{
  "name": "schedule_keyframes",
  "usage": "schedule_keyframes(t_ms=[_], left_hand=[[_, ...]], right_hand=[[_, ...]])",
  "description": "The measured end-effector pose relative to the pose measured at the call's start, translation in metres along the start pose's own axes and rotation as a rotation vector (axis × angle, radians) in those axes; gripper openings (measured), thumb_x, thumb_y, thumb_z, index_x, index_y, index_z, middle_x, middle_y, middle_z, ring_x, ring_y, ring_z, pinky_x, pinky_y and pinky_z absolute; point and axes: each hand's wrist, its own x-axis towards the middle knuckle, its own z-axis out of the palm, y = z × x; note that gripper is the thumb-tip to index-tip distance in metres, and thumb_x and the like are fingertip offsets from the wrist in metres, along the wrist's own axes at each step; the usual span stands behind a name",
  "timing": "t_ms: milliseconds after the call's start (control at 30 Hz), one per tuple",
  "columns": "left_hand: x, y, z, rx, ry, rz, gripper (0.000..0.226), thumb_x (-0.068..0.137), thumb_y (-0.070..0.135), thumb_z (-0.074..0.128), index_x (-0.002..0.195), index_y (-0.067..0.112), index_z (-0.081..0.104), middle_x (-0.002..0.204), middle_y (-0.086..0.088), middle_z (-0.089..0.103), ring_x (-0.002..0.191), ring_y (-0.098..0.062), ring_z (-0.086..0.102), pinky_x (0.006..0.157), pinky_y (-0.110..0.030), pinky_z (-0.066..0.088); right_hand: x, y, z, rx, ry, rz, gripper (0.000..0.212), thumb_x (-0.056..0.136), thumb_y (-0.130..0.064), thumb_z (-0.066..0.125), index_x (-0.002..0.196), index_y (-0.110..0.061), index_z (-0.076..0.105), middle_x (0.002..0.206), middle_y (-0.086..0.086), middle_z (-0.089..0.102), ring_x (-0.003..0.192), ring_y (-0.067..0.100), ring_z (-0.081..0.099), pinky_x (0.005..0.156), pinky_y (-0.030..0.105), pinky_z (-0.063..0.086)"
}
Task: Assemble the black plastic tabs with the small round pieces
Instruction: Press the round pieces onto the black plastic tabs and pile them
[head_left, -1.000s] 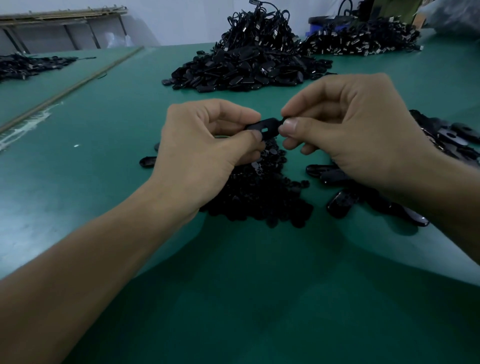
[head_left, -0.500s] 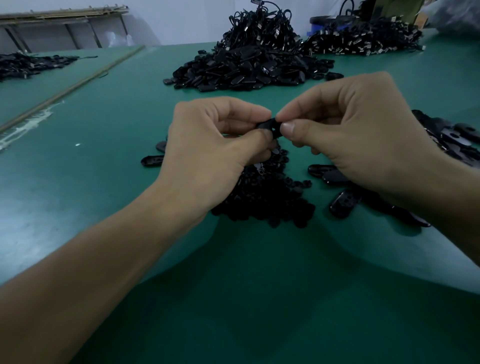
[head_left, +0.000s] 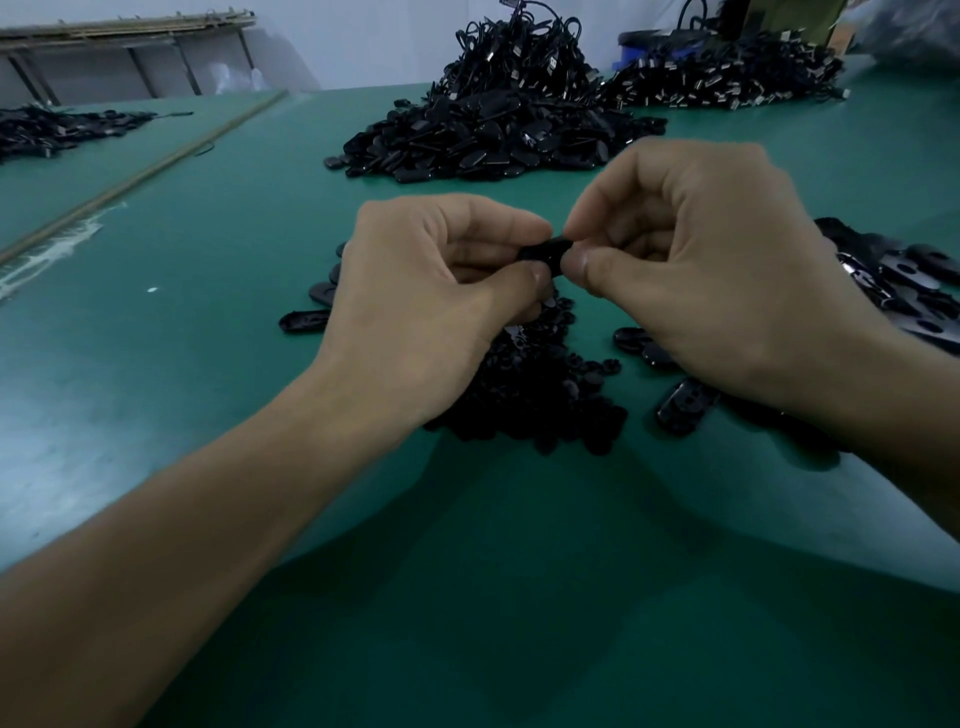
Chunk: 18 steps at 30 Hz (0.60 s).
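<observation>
Contact between left hand (head_left: 431, 296) and right hand (head_left: 717, 270) has tightened: 1 second ago the black tab (head_left: 545, 249) lay flat between them with its slot in plain view; now only a short dark edge shows between the thumbs. Both hands pinch it, thumb against curled forefinger, 1 at each end, fingertips nearly meeting, raised above the desk (head_left: 208, 364). Judgement: a round piece is being pressed into the tab. The piece itself is hidden, so seating cannot be confirmed.

Heap of small round pieces (head_left: 545, 395) lies directly beneath the hands, matt black and knobbly. Loose tabs (head_left: 685, 405) under the right wrist are flat, elongated ovals, glossy, each with a hole. Far pile (head_left: 493, 135) holds similar tabs topped with looped cords. Desk surface is smooth green matting
</observation>
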Motion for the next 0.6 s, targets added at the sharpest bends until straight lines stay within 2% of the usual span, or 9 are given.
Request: schedule_keyframes(t_ms=[100,333,400,500,600], left_hand=[[0.0,0.0,-0.001,0.021,-0.008,0.018,0.024,0.082,0.001,0.077,0.09,0.023,0.073,0.08,0.003,0.078,0.074,-0.016,0.076,0.071,-0.028,0.062],[-0.001,-0.001,0.001,0.108,0.005,0.036,0.019,0.072,0.018,0.076,0.087,0.029,0.073,0.08,0.008,0.078,0.073,-0.01,0.075,0.074,-0.029,0.061],[-0.002,-0.002,0.002,0.177,0.022,0.063,0.018,0.071,0.021,0.076,0.084,0.032,0.072,0.078,0.01,0.077,0.072,-0.006,0.074,0.073,-0.028,0.06],[-0.002,-0.003,0.001,0.284,0.057,0.109,0.017,0.072,0.022,0.075,0.085,0.032,0.073,0.075,0.011,0.075,0.07,-0.002,0.072,0.072,-0.025,0.059],[-0.001,-0.004,0.0,0.333,0.086,0.142,0.019,0.078,0.013,0.079,0.088,0.028,0.074,0.076,0.014,0.074,0.071,0.003,0.07,0.072,-0.02,0.057]], right_hand=[[-0.001,-0.001,0.0,-0.016,0.031,-0.003,0.022,0.086,-0.016,0.074,0.081,-0.029,0.058,0.075,-0.007,0.067,0.07,0.008,0.066,0.068,0.038,0.059],[-0.003,-0.006,0.002,-0.045,0.048,0.002,0.022,0.082,-0.014,0.077,0.074,-0.024,0.059,0.073,-0.005,0.07,0.071,0.01,0.069,0.067,0.038,0.059],[-0.005,-0.007,0.005,-0.057,0.051,0.007,0.023,0.081,-0.012,0.078,0.072,-0.024,0.06,0.07,-0.006,0.069,0.069,0.008,0.068,0.065,0.036,0.059],[-0.007,-0.01,0.008,-0.041,0.031,0.006,0.027,0.081,-0.006,0.076,0.073,-0.027,0.062,0.069,-0.01,0.069,0.069,0.001,0.068,0.062,0.022,0.058],[-0.009,-0.013,0.008,-0.037,0.02,-0.026,0.024,0.082,-0.005,0.073,0.076,-0.027,0.065,0.069,-0.009,0.071,0.068,0.0,0.07,0.065,0.021,0.059]])
